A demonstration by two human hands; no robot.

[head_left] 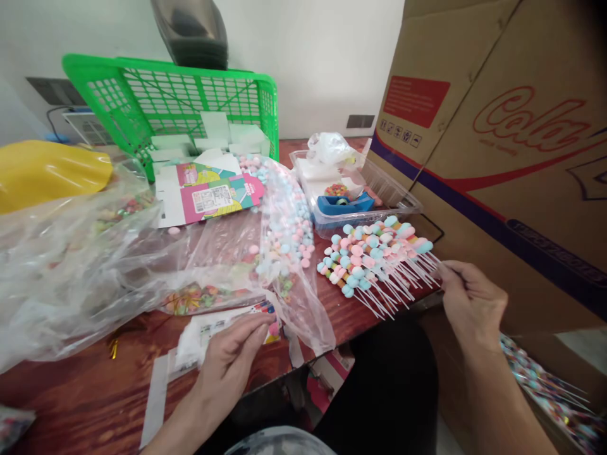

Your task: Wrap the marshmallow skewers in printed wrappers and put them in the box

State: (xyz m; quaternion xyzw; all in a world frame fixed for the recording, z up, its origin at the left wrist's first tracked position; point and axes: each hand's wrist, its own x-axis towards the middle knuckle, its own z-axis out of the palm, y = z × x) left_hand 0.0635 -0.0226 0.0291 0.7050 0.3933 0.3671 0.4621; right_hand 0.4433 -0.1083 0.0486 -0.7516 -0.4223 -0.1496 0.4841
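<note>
A pile of candy skewers (374, 253), with pink, blue and white balls on white sticks, lies at the table's right front edge. My right hand (467, 294) pinches the end of a stick at the pile's right side. Over the front of the table is my left hand (237, 347), its fingers pressed together around something I cannot make out. Beside it are white packets (192, 341) and a printed card. A clear bag (289, 246) of pastel balls spreads between the two hands, behind them. Another clear bag (203, 297) holds small colourful rings.
A green basket (199, 82) with white boxes stands at the back, a printed carton (208, 193) before it. Behind the skewers, a clear tray (332, 218) holds a blue tape dispenser (346, 203). A tall cardboard box (478, 170) rises at right; more skewers (550, 385) lie low right.
</note>
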